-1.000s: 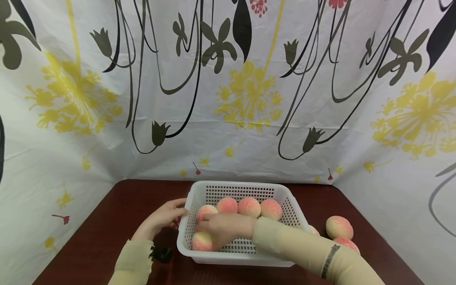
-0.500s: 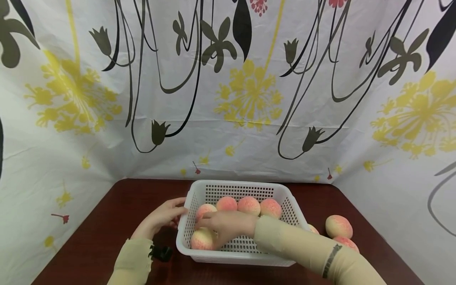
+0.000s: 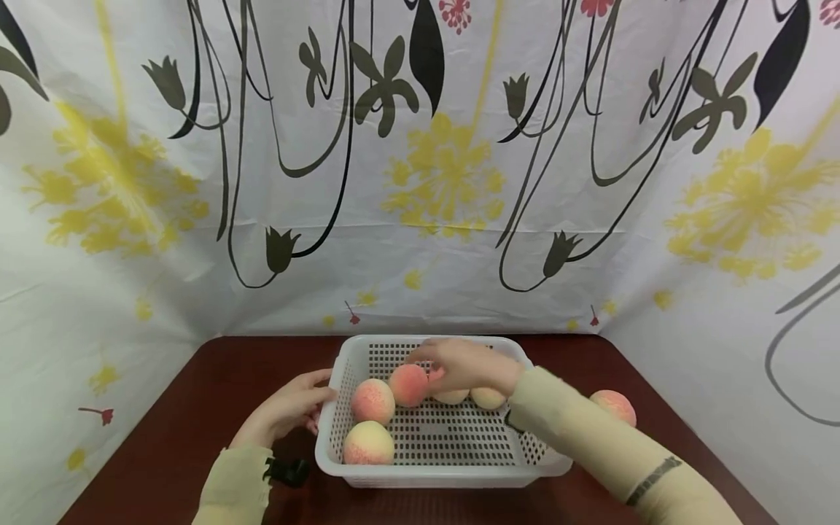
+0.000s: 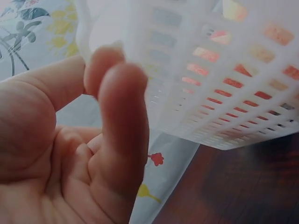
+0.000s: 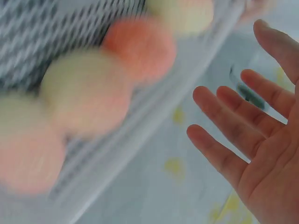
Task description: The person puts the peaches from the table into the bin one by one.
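Note:
A white perforated plastic basket stands on the table with several pink-and-yellow peaches in it. One peach lies in the front left corner, and another peach sits just behind it. A redder peach and others line the back. My right hand is above the back row, partly covering it; its fingers are spread and hold nothing in the right wrist view. My left hand rests its fingertips against the basket's left side, from outside. In the left wrist view, bent fingers are beside the basket wall.
To the right of the basket, a loose peach lies on the dark red-brown table, partly behind my right forearm. A white cloth with flower prints hangs behind and at both sides.
My right hand has let go of the front left peach and moved back and right, over the back row. The left hand stays at the basket's side. The head view has shifted slightly.

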{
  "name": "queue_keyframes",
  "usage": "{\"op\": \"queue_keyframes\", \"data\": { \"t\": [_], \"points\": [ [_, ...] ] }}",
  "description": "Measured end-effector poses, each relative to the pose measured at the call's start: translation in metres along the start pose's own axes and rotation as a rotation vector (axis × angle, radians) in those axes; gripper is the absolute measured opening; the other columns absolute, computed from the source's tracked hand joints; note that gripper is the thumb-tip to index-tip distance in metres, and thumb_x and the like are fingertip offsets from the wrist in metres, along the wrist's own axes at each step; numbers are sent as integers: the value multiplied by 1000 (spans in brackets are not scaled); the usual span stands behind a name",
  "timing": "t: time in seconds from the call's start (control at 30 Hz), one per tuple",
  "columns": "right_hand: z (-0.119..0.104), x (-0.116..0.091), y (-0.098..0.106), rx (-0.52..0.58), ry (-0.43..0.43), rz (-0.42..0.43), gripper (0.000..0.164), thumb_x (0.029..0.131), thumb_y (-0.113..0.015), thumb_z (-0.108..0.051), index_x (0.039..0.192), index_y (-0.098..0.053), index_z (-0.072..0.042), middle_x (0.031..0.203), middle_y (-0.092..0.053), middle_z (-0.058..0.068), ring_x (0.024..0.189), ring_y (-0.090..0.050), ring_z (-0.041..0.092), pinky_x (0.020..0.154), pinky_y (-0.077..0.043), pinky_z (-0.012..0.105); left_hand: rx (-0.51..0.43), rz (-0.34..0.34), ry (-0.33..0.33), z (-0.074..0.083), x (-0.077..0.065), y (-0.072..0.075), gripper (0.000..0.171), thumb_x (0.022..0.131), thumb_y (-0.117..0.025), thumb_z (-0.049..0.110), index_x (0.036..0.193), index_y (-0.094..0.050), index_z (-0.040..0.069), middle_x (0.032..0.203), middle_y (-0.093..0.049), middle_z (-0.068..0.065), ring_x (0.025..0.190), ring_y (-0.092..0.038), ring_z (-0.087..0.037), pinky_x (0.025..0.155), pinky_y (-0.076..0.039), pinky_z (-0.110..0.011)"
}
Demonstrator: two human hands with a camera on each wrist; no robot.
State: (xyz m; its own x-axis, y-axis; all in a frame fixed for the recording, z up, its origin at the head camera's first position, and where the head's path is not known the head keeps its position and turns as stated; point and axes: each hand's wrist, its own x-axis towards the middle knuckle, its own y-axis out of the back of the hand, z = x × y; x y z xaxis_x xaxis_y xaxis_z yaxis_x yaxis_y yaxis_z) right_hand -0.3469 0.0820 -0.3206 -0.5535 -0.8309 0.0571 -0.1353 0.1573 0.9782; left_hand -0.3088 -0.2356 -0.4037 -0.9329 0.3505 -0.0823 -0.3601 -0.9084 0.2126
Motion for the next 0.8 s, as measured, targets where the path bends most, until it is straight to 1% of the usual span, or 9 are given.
{"op": "queue_keyframes", "data": {
  "t": [0.1,0.17,0.3,0.4,0.47,0.6,0.67,0.73,0.8],
  "points": [
    [29,-21,21,7,-104,26,43,89,-70,-29,129,-61,-15,123,-61,4,97,-61,16,80,-49,33,-25,-37,-19,0,-2,4,61,94,-54,12,145,-28,-9,87,-66,-21,46,-53,-12,48,-52,-31],
    [51,-38,32,7,-168,36,43,88,-71,-29,126,-62,-11,121,-62,7,98,-62,21,79,-50,37,-34,-47,-20,0,-3,6,61,95,-53,12,145,-27,-9,86,-66,-21,46,-54,-12,47,-52,-30],
    [98,-81,44,40,-334,18,44,87,-71,-30,122,-64,-4,110,-65,10,96,-61,26,80,-49,43,-43,-48,1,-1,-9,9,62,95,-53,12,145,-25,-9,84,-65,-20,45,-54,-11,46,-51,-30],
    [126,-117,42,100,-464,-46,48,86,-71,-31,121,-63,1,112,-63,16,104,-59,34,86,-46,49,-44,-39,17,-2,-14,9,64,95,-53,13,146,-23,-10,82,-65,-19,45,-54,-10,46,-51,-29],
    [141,-143,39,152,-536,-92,54,86,-71,-33,122,-60,5,118,-60,21,111,-54,40,91,-43,53,-53,-35,24,-3,-17,8,65,95,-53,14,147,-22,-9,81,-65,-18,46,-54,-9,46,-51,-28],
    [160,-188,28,289,-690,-156,64,86,-70,-38,127,-55,9,128,-52,29,121,-44,49,95,-38,59,-68,-37,23,-6,-15,4,65,95,-53,14,147,-22,-9,80,-65,-15,46,-53,-9,47,-51,-28],
    [166,-205,22,368,-749,-172,68,87,-68,-40,129,-52,11,131,-47,32,124,-39,53,96,-36,61,-80,-43,18,-8,-12,2,65,95,-53,14,148,-22,-9,80,-65,-14,46,-53,-9,47,-51,-28],
    [170,-216,16,446,-798,-187,70,88,-67,-40,132,-49,12,133,-42,35,126,-35,54,97,-35,60,-96,-54,13,-9,-10,0,65,95,-53,14,148,-22,-9,80,-65,-14,46,-53,-8,47,-51,-28],
    [172,-224,10,556,-853,-182,71,88,-67,-37,134,-45,13,135,-38,36,127,-34,53,96,-37,59,-113,-66,5,-9,-8,-2,66,95,-53,13,148,-21,-9,81,-65,-14,47,-54,-8,48,-51,-27]
  ]
}}
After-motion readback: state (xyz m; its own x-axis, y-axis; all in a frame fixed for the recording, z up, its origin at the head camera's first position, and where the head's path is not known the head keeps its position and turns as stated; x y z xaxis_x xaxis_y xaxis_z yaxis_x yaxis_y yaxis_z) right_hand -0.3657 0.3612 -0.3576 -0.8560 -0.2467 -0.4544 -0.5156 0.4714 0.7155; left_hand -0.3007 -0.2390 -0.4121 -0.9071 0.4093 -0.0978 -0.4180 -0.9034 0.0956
